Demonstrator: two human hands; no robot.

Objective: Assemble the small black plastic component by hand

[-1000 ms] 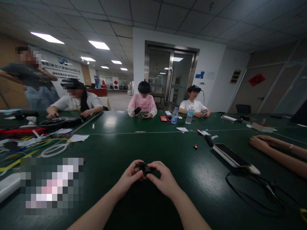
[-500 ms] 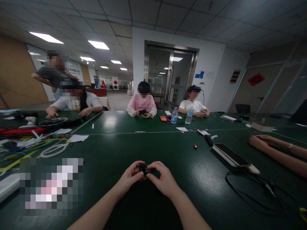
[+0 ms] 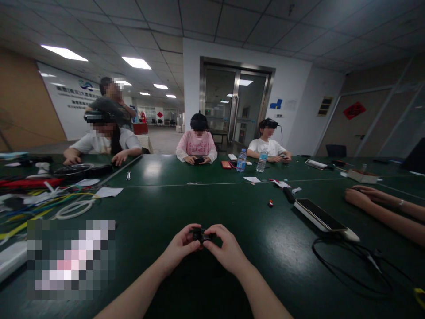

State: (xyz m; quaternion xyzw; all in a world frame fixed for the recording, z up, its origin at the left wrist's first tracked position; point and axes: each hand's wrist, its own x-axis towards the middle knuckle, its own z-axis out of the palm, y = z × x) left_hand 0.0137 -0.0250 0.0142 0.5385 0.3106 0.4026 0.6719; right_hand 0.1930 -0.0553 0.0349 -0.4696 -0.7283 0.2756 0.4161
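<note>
Both my hands meet over the dark green table (image 3: 152,204), straight ahead of me. Between them is a small black object (image 3: 200,235), too dark and too covered by fingers to name. My left hand (image 3: 181,246) pinches its left side between thumb and fingers. On the other side, my right hand (image 3: 224,246) grips it with thumb below and curled fingers above. A small red and silver piece (image 3: 270,203) lies on the table, forward and to the right of my hands.
To the right lie a white device with a phone-like dark screen (image 3: 320,215) and a looped black cable (image 3: 352,266). Another person's hands (image 3: 365,195) rest beyond them. Coiled cables (image 3: 75,208) clutter the left. Two water bottles (image 3: 241,160) stand farther back, near seated people.
My hands stay in place around the black object, with barely any shift. In the background, a standing person has moved to the right, and the person in pink now holds their object differently.
</note>
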